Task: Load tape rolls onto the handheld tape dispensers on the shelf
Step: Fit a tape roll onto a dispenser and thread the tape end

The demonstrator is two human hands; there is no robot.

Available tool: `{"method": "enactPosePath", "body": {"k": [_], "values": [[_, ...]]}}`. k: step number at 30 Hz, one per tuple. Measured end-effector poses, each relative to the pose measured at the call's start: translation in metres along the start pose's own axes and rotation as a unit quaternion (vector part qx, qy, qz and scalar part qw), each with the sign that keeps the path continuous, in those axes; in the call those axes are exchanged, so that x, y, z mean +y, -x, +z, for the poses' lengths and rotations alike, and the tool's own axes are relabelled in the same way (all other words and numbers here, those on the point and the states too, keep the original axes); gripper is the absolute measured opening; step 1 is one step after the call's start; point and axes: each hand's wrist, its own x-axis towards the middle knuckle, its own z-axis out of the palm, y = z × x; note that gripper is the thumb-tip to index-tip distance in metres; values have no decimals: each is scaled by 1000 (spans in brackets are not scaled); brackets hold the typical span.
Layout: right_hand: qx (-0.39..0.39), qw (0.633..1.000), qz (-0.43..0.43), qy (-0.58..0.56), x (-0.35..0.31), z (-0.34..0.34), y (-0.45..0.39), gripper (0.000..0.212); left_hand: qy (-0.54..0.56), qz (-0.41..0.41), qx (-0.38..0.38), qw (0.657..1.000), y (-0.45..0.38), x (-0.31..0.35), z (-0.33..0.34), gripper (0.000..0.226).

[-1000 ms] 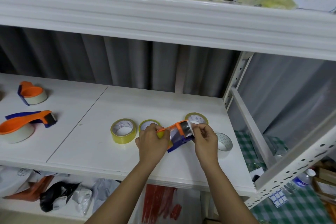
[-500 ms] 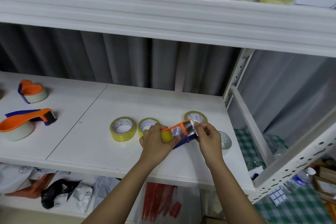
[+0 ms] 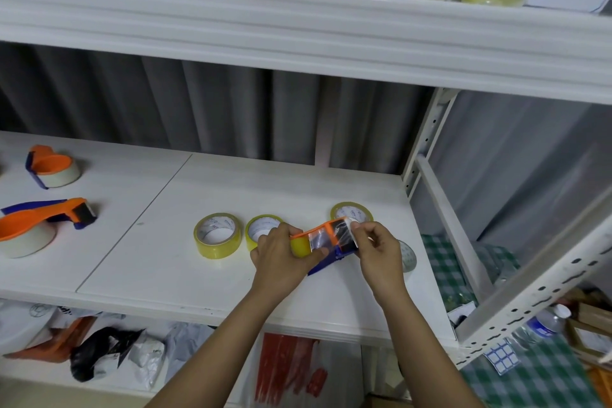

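My left hand [image 3: 281, 255] grips an orange and blue tape dispenser [image 3: 326, 240] with a yellow tape roll in it, just above the white shelf [image 3: 139, 262]. My right hand [image 3: 377, 250] pinches the clear tape end at the dispenser's front. Three yellow tape rolls lie flat on the shelf: one [image 3: 217, 235] left of my hands, one [image 3: 261, 230] partly behind my left hand, one [image 3: 352, 214] behind the dispenser. A clear roll [image 3: 407, 255] lies half hidden behind my right hand. Two loaded orange dispensers [image 3: 53, 169] [image 3: 36, 225] sit at the far left.
The upper shelf [image 3: 298, 26] hangs over the work area, cluttered on top. A white upright post [image 3: 424, 142] and a slanted brace [image 3: 450, 232] bound the shelf on the right. Bags and packages [image 3: 109, 351] lie on the lower shelf. A water bottle [image 3: 543, 325] lies at lower right.
The dispenser and both hands shifted slightly. My right hand has drawn the clear tape end further over the dispenser's front.
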Motion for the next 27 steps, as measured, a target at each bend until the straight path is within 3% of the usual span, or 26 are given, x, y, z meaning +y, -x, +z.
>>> {"method": "enactPosePath", "body": {"k": [10,27], "values": [[16,998,-39,53,0,3,-5,21,31,-1,22,999,2,1,-1,41],[-3,999,-42,22,-6,6,-7,17,-3,-29,19,999,-1,5,-8,48]]}}
